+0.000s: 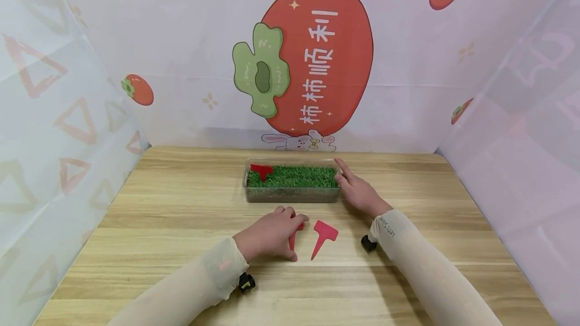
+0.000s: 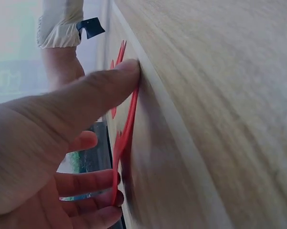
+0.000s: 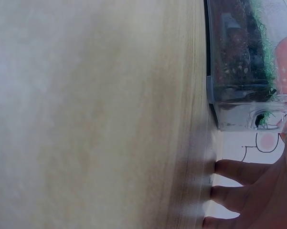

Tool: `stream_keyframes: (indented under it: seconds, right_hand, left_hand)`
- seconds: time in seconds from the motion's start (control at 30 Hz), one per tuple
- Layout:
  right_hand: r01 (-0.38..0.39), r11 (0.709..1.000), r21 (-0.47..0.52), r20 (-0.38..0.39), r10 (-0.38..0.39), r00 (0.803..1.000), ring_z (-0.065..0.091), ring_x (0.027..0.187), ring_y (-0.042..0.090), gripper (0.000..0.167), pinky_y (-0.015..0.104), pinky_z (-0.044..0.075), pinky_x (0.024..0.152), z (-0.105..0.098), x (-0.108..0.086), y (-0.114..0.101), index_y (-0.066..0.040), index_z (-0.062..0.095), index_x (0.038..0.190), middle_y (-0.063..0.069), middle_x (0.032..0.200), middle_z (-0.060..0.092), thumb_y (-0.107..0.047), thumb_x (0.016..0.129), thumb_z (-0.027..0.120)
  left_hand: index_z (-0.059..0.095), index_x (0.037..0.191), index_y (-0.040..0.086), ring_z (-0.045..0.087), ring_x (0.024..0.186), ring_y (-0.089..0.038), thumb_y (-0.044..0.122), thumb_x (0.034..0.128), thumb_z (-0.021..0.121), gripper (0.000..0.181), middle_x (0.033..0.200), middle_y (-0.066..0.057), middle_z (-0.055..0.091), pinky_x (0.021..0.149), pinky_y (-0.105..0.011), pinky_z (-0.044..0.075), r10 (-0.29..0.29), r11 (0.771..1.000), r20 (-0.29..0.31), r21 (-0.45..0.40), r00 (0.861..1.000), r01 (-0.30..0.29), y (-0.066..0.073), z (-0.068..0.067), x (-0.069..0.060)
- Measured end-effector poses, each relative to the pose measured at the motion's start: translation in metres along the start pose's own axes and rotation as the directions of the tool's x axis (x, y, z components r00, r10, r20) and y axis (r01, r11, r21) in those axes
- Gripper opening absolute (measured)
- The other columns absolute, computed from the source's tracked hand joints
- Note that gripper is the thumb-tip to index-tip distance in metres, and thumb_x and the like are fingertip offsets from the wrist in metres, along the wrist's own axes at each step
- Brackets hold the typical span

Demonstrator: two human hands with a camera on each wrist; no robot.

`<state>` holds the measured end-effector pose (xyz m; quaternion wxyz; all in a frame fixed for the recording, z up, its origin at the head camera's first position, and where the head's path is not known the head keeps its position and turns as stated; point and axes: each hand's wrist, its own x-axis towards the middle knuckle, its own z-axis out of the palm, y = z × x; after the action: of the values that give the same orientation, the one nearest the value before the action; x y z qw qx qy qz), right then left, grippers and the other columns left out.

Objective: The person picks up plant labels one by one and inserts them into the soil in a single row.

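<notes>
A red T-shaped marker (image 1: 292,239) lies on the table under my left hand (image 1: 272,233). In the left wrist view the thumb is at the marker's (image 2: 130,117) pointed end and the fingertips are at its head. Just right of it lies a pinkish-red T-shaped marker (image 1: 323,235), untouched. Behind them stands a clear box (image 1: 294,195) of green turf (image 1: 303,177), with a red marker (image 1: 262,171) upright at its left end. My right hand (image 1: 360,192) touches the box's right end, fingers extended; in the right wrist view several fingertips rest on the table beside the box (image 3: 234,114).
The wooden table (image 1: 181,205) ends at a printed backdrop (image 1: 195,109) behind the box, with patterned sheets at both sides. A small black device (image 1: 246,282) sits at the left wrist, another (image 1: 369,243) at the right.
</notes>
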<state>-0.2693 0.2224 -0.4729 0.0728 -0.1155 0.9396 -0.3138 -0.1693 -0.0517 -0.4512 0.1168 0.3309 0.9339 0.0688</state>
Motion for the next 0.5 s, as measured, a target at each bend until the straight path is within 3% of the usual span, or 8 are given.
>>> stream_keyframes:
  seconds: [0.2, 0.5]
  right_hand:
    - [-0.002, 1.0, -0.002, -0.008, 0.002, 1.0, 0.042, 0.14, 0.043, 0.055, 0.064, 0.03, 0.114, 0.0, 0.0, 0.0002, -0.056, -0.002, 0.155, 0.015, 0.157, 0.039, -0.057, 0.106, 0.024]
    - [-0.004, 1.0, -0.005, -0.003, 0.004, 1.0, 0.041, 0.14, 0.044, 0.055, 0.064, 0.029, 0.114, 0.0003, -0.0016, -0.0001, -0.054, -0.004, 0.155, 0.018, 0.157, 0.038, -0.055, 0.107, 0.023]
  left_hand:
    - [0.048, 0.147, 0.017, 0.05, 0.105, -0.019, 0.055, 0.0663, 0.089, 0.099, 0.122, -0.003, 0.054, 0.082, -0.03, 0.053, -0.003, 1.0, -0.019, 0.016, 1.0, 0.003, 0.0002, -0.0006, 0.0003]
    - [0.047, 0.147, 0.011, 0.051, 0.105, -0.019, 0.055, 0.0635, 0.091, 0.105, 0.12, -0.003, 0.051, 0.087, -0.03, 0.053, 0.019, 0.998, -0.073, 0.06, 0.997, -0.015, 0.0023, 0.0, -0.0005]
